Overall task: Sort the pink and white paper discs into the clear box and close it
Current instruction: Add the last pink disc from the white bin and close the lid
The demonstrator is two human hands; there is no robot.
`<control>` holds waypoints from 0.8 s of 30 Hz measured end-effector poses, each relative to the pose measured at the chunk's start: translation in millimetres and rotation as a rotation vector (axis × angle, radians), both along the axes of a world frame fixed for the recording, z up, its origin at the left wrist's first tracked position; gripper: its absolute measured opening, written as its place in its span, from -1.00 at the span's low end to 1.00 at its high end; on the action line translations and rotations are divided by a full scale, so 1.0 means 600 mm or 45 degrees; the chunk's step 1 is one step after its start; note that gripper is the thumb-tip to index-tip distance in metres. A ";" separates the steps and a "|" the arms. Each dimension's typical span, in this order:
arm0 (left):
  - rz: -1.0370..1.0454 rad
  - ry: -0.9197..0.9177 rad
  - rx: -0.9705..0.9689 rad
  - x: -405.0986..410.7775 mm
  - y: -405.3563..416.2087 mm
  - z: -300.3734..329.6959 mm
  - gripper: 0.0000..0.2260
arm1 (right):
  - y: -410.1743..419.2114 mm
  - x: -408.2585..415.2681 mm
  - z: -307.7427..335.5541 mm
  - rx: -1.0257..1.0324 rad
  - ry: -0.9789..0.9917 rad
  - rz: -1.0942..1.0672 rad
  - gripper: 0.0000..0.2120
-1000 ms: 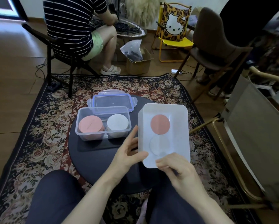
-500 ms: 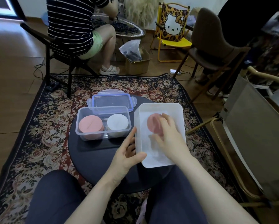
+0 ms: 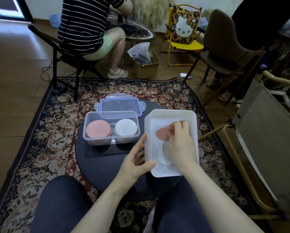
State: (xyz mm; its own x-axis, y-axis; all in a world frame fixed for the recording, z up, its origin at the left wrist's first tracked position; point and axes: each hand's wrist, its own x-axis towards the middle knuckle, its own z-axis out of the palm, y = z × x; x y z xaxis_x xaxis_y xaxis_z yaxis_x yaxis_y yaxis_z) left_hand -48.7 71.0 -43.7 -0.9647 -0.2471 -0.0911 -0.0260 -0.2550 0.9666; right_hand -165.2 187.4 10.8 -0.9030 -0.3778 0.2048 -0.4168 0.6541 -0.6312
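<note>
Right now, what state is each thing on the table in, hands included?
Clear box: open, pink stack in its left half, white stack in its right.
Lid: off, lying behind the box.
White tray: steadied by the left hand at its left wall.
Pink disc: in the tray, pinched by the right hand.
White disc: lying flat in the tray.

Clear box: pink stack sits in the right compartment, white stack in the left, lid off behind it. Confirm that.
Not quite. The head view shows the clear box with the pink stack in its left compartment and the white stack in its right. The lid is off and lies behind it, as stated.
</note>
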 end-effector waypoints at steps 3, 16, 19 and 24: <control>-0.005 0.011 0.003 0.000 -0.001 0.000 -0.23 | 0.014 0.008 0.013 -0.164 -0.086 -0.016 -0.86; -0.025 0.002 0.021 0.001 0.001 0.004 -0.23 | 0.026 0.032 0.006 0.673 -0.376 0.052 -0.54; -0.027 -0.005 0.018 0.003 0.002 0.004 -0.24 | 0.025 0.033 0.005 0.615 -0.301 0.031 -0.58; -0.030 -0.009 0.001 0.000 0.001 0.000 -0.23 | 0.034 0.048 0.015 0.523 -0.221 0.029 -0.74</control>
State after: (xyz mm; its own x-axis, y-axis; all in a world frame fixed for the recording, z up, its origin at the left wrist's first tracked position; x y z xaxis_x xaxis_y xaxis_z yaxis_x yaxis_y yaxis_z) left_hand -48.4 71.4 -43.5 -0.9697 -0.2238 -0.0981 -0.0389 -0.2547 0.9662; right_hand -136.6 207.6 19.8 -0.9013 -0.4163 -0.1201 -0.3448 0.8570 -0.3829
